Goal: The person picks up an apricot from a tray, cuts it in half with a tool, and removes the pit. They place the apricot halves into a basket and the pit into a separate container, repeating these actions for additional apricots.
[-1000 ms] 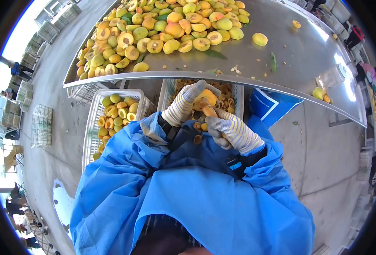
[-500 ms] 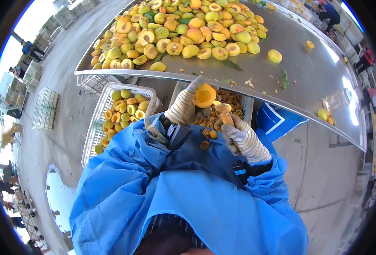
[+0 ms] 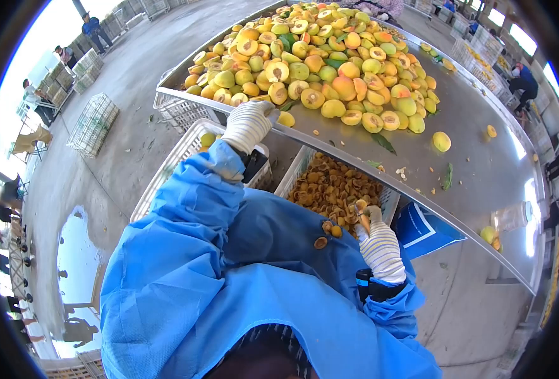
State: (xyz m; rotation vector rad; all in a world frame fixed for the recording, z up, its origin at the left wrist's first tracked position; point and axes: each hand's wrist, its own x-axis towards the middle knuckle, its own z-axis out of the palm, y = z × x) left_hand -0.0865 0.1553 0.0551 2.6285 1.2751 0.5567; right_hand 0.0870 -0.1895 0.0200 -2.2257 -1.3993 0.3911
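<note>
My left hand (image 3: 251, 125), in a striped glove with grey fingertips, is at the near edge of the metal table (image 3: 418, 165), beside the pile of yellow peaches (image 3: 330, 79), many of them halved. Its fingers curl away from me, so I cannot make out whether anything is in them. A single peach piece (image 3: 286, 119) lies just right of the fingertips. Lower right, my right hand (image 3: 382, 249) is closed around a small tool with an orange-brown handle (image 3: 364, 221). The tool is over a crate (image 3: 292, 174) of brown pit scraps (image 3: 333, 186).
A white crate (image 3: 184, 148) with peaches stands left, partly behind my sleeve. A blue bin (image 3: 425, 230) is under the table's right side. Loose scraps (image 3: 321, 242) lie on my blue apron. A clear container (image 3: 512, 216) stands at the table's right end. Other people work farther off.
My left hand has moved up and left to the table edge, and the peach half it held is out of sight. My right hand has lowered with the tool. The view has shifted.
</note>
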